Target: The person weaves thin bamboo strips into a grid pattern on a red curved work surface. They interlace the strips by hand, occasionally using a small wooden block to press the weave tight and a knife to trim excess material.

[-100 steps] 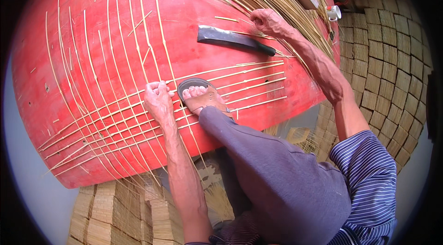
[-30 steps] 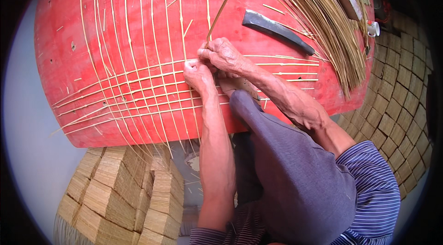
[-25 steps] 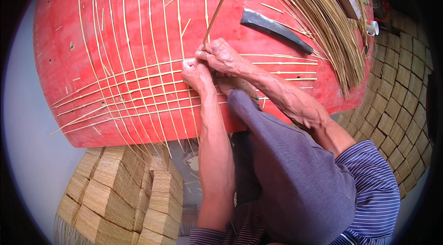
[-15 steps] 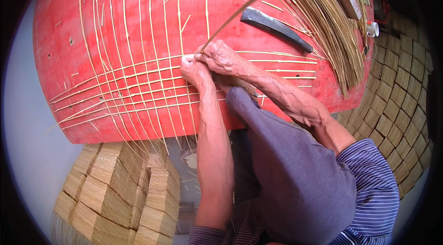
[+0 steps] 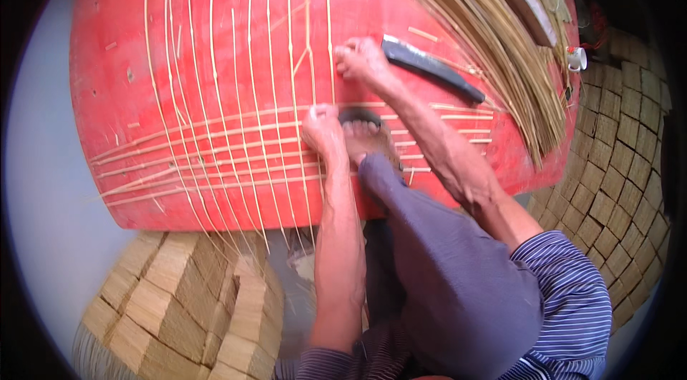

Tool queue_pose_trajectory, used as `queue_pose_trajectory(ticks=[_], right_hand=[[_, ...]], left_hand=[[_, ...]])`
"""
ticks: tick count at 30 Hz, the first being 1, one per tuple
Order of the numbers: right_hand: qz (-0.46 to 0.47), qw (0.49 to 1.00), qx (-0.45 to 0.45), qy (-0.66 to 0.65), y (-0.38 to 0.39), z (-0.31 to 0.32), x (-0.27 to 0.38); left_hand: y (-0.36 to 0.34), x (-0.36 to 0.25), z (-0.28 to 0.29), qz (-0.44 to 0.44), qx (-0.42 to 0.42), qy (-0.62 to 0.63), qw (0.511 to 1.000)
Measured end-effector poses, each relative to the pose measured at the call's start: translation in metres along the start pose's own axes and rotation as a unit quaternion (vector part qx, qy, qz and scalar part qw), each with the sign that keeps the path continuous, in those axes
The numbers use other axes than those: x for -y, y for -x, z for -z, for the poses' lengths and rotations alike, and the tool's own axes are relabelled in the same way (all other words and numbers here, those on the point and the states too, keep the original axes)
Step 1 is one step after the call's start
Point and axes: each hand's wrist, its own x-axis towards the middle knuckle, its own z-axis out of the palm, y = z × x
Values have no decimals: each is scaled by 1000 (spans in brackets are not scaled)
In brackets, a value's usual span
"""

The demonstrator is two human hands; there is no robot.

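Observation:
Thin pale bamboo strips lie crossed in an open grid on a red curved board (image 5: 107,94). My left hand (image 5: 323,131) is closed at the upper crosswise strips, pinching the lower end of a lengthwise bamboo strip (image 5: 308,29), which looks blurred. Farther up and to the right, my right hand (image 5: 363,61) has its fingers curled together, with the tips beside another lengthwise strip (image 5: 330,8); whether it grips anything is not clear. My sandalled foot (image 5: 366,137) rests on the crosswise strips just right of my left hand.
A black-handled knife (image 5: 433,69) lies right of my right hand. Beyond it is a thick bundle of long strips (image 5: 494,51), with a wooden block (image 5: 526,8) and a white mug (image 5: 576,59) nearby. Stacked bundles of cut bamboo (image 5: 172,294) stand below the board's left edge.
The strip held up close to the camera has come down onto the grid. My hands have parted: the right moved up and right, while the left stays at the crossing. The view has shifted slightly.

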Motion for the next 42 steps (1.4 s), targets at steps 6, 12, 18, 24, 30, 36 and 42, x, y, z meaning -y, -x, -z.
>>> queue_pose_trajectory(ticks=[6, 12, 18, 24, 30, 36, 42], right_hand=[[29, 999, -42, 16, 8, 1, -57], [-165, 986, 29, -23, 5, -7, -18], [-110, 990, 53, 76, 20, -5, -18], [226, 861, 146, 431, 24, 3, -38], [63, 989, 77, 113, 84, 4, -7], [37, 989, 90, 114, 85, 10, -4], [-45, 995, 56, -68, 69, 26, -21]], left_hand=[[12, 8, -31, 25, 14, 28, 999], [-11, 15, -32, -5, -58, -49, 997], [-17, 34, -40, -26, -50, -65, 996], [-6, -1, -39, 5, 19, -78, 997], [3, -3, -25, 24, -53, -55, 997], [5, -9, -23, 0, -54, -32, 998], [12, -21, -17, -24, 17, 20, 999]])
